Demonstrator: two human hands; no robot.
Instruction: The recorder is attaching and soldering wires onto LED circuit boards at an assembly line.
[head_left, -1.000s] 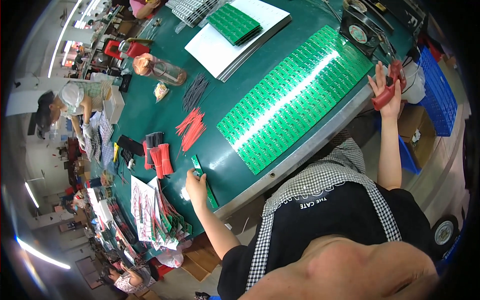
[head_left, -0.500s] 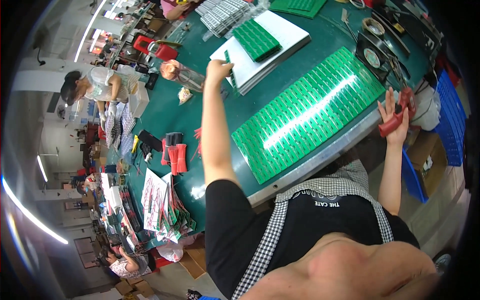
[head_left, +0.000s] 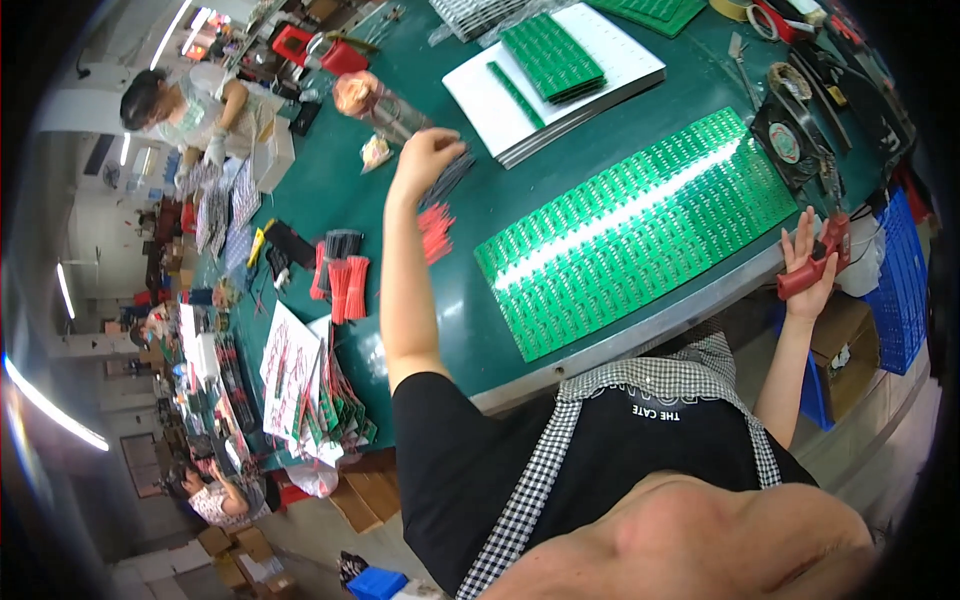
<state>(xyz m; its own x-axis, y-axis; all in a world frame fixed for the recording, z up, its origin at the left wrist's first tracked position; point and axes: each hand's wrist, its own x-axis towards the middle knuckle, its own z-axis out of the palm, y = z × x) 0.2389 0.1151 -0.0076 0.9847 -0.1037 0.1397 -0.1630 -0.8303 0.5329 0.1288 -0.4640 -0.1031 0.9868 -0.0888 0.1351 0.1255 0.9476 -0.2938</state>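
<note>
My left hand, fingers bent and pressed together, hangs over the bench by a bundle of dark wires; what its fingers hold, if anything, is hidden. Just below the dark bundle lie loose red wires. A narrow green circuit board strip rests on the white stack of sheets, beside a pile of green boards. At the bench's near edge, my right hand grips a red gun-shaped tool, some fingers stretched out. A large green circuit board panel lies flat before me.
Tied red wire bundles and wired boards lie on the left. A plastic-wrapped copper-coloured roll stands behind my left hand. Tools and a black fan-like device crowd the right. Across the bench another person works.
The green strip has left my left hand and now lies on the white stack. That hand has moved to the dark wires. My right hand keeps the red tool; the whole view has shifted.
</note>
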